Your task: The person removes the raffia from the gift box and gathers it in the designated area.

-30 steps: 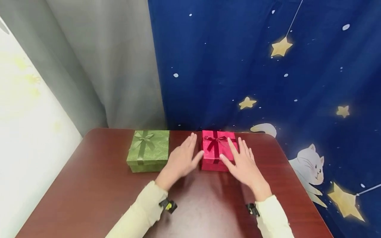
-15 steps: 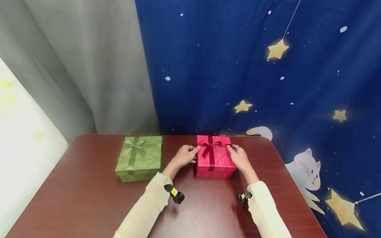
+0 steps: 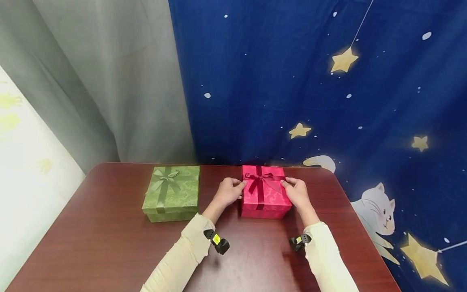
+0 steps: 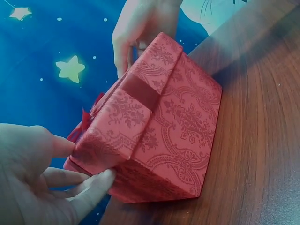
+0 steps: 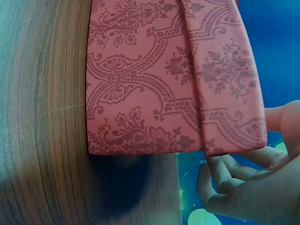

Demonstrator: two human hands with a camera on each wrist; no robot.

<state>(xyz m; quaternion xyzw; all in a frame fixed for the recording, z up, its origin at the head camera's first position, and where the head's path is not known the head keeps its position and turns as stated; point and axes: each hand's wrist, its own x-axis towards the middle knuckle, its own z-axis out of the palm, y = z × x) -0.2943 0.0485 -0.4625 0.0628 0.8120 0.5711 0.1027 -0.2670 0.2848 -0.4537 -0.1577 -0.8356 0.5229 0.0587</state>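
The red box sits at one o'clock on the table; the left hand at nine and right hand at three pinch its lid; past the left hand, a green box; blue curtain at twelve.

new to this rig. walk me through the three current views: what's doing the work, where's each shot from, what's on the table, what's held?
No machine here: a person is using a bare left hand and right hand. The head view comes from a camera on the person's head, looking forward and down. The two wrist views come from a left camera and a right camera, each watching its own hand.

On the table sit a green box and, to its right, a red box, both with bows. Both hands grip the red box's lid by opposite sides; the lid is on. Neither hand touches the green box.
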